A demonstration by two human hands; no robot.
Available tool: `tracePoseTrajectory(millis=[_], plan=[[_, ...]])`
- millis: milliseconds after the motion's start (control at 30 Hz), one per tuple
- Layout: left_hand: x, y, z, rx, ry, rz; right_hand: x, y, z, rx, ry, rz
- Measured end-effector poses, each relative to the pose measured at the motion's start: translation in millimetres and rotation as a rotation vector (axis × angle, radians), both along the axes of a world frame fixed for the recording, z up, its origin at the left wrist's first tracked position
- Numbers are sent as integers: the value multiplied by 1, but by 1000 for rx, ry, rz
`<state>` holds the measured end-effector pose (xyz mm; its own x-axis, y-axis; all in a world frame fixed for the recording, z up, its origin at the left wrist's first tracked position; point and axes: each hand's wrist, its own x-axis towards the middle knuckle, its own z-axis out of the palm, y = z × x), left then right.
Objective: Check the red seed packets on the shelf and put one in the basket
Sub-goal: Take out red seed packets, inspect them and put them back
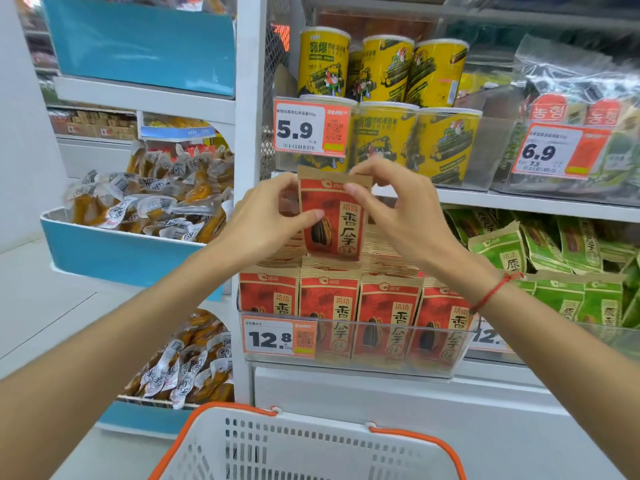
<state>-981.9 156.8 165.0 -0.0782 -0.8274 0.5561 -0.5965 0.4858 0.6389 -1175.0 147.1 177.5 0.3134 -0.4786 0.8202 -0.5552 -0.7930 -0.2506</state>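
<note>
I hold one red seed packet (341, 223) upright above the shelf row, between both hands. My left hand (268, 220) pinches its left edge, thumb across the front. My right hand (391, 202) pinches its top right corner. Below it, several more red seed packets (388, 313) stand in a clear plastic shelf bin (346, 367) with a 12.8 price tag (278, 337). The white basket (304, 452) with an orange rim sits at the bottom of the view, below my arms.
Yellow snack cans (384, 98) fill the shelf above. Green seed packets (554, 265) lie to the right. Blue bins (114, 251) of wrapped snacks stand to the left. A white shelf post (247, 98) separates the two units.
</note>
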Motion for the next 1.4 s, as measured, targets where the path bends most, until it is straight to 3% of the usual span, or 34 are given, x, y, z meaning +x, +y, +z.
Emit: tracePoseTrajectory(millis=[100, 267, 433, 633, 867, 1033, 1200, 1400], plan=[[1, 14, 8, -168, 94, -4, -1, 22, 14, -14, -119, 35], [2, 48, 18, -237, 277, -27, -8, 49, 4, 372, -235, 80], [-7, 72, -5, 63, 384, -81, -5, 68, -36, 664, -289, 232], [-9, 84, -53, 437, 449, -99, -7, 86, -71, 1000, -404, 180], [-8, 89, -72, 522, 510, -29, -14, 89, -95, 1197, -285, 234], [-7, 91, -79, 539, 594, 23, -27, 88, -99, 1350, -113, 431], [-6, 89, -77, 435, 670, 58, -28, 89, -102, 1320, -103, 508], [-6, 91, -82, 349, 624, 49, -31, 85, -102, 1341, -94, 563]])
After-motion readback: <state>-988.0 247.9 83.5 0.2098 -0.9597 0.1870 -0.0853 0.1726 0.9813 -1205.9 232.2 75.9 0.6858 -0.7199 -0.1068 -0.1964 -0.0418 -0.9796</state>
